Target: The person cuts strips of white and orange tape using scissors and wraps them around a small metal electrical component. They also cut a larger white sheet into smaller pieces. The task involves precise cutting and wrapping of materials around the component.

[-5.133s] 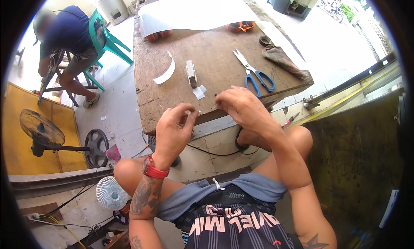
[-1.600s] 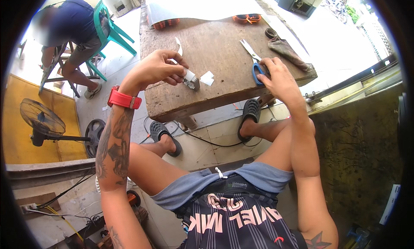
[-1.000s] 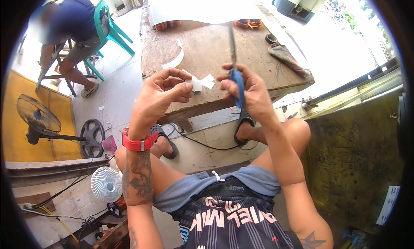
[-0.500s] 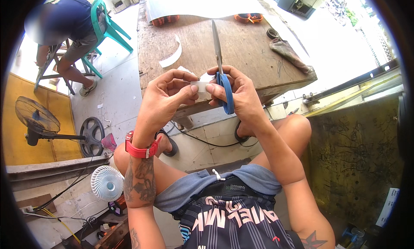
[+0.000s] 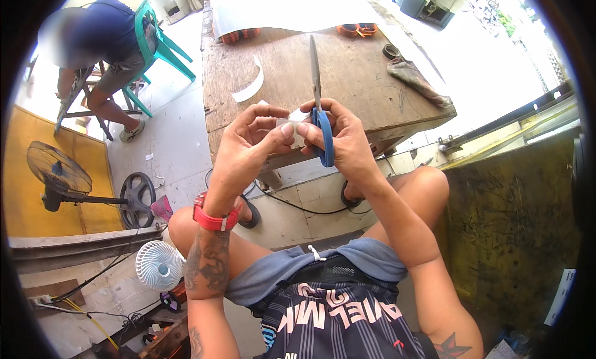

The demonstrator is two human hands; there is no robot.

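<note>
My left hand [image 5: 251, 138] pinches a small white piece, paper or film, between thumb and fingertips in front of the near table edge. My right hand [image 5: 347, 145] meets it there, thumb and forefinger nearly touching the left fingertips at that piece, now largely covered by the fingers. Hooked in the right hand is a pair of scissors [image 5: 326, 138], blue-handled, its blades together and pointing away over the wooden table [image 5: 298, 73]. A curved white strip [image 5: 249, 90] lies on the tabletop beyond my left hand.
A large white sheet [image 5: 292, 8] covers the table's far end, with orange-and-dark items [image 5: 358, 30] under its edge. A dark tape roll [image 5: 391, 51] and a crumpled cloth [image 5: 416, 81] lie at right. Left are a seated person [image 5: 102, 33], a black fan [image 5: 59, 172] and a small white fan [image 5: 159, 266].
My hands have drawn slightly closer together, the left moving right, and less of the white piece shows between them. The scissors stay in my right hand.
</note>
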